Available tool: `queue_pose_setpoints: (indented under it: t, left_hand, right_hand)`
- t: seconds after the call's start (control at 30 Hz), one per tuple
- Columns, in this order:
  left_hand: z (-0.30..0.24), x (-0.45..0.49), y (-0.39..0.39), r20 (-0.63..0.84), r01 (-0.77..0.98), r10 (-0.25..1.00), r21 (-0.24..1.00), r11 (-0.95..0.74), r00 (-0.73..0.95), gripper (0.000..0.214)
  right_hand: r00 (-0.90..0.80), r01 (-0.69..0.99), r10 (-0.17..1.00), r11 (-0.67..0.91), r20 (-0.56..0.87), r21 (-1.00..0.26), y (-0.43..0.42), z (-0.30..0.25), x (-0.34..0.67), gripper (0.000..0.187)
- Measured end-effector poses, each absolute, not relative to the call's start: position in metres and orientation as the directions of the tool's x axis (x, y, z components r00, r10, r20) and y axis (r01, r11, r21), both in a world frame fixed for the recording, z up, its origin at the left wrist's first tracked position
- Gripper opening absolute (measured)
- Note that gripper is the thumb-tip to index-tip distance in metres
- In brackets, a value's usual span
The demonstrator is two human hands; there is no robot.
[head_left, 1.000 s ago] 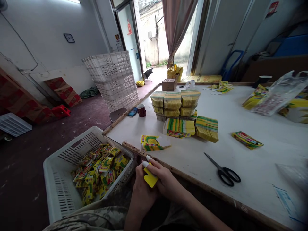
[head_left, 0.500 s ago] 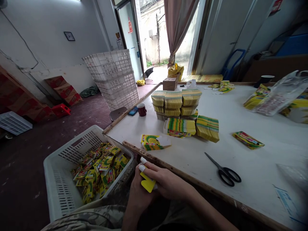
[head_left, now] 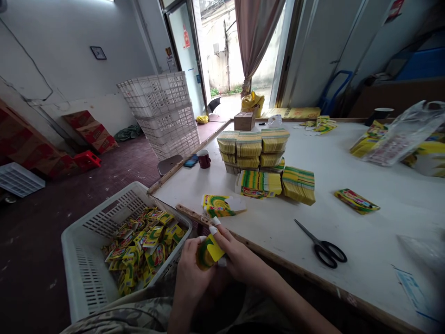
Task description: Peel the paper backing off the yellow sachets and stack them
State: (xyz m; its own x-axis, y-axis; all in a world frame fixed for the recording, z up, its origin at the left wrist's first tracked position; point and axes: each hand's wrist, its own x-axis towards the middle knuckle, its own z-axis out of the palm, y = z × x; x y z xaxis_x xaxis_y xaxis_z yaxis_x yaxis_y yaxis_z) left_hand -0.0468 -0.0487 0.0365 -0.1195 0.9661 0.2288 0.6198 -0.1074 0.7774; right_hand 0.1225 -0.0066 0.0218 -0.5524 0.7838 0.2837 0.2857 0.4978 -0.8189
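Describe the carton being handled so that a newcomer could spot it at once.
Find the white table, then its wooden near edge. Just below it in view, the left hand and right hand hold a yellow-and-green carton between them. Unlike the heap in the basket and the stacks on the table, this one is in hand.

My left hand (head_left: 190, 269) and right hand (head_left: 239, 257) hide much of the yellow-and-green carton (head_left: 205, 253), and its print is too small for me to read. White coverings (head_left: 216, 221) conceal some of my fingertips. My forearms (head_left: 278, 287) are cut off by the bottom edge. My patterned trousers (head_left: 139, 320) cover part of the basket's (head_left: 67, 260) near side. Pixelation obscures the blue object (head_left: 191, 161) beside the mug (head_left: 204, 159). The clear bag (head_left: 405, 134) runs off to the right, and the plastic (head_left: 424, 253) nearer me blurs at that edge.
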Motion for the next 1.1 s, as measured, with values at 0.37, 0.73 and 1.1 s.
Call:
queue_pose_setpoints:
  t: [0.37, 0.73, 1.1]
  left_hand:
    - [0.037, -0.054, -0.052, 0.156, 0.562, 0.983, 0.824, -0.073, -0.1, 0.047]
    - [0.02, -0.055, -0.041, -0.156, -0.164, 0.903, 0.982, 0.096, -0.4, 0.072]
    - [0.026, -0.049, -0.044, -0.217, -0.333, 0.919, 0.937, 0.103, -0.328, 0.058]
  right_hand:
    - [-0.68, 0.202, 0.671, 0.559, 0.296, -0.804, 0.003, 0.046, 0.144, 0.039]
    - [-0.394, 0.227, 0.815, 0.534, 0.425, -0.814, 0.005, 0.025, 0.135, 0.029]
    - [-0.397, 0.043, 0.823, 0.459, 0.407, -0.887, 0.002, 0.033, 0.129, 0.05]
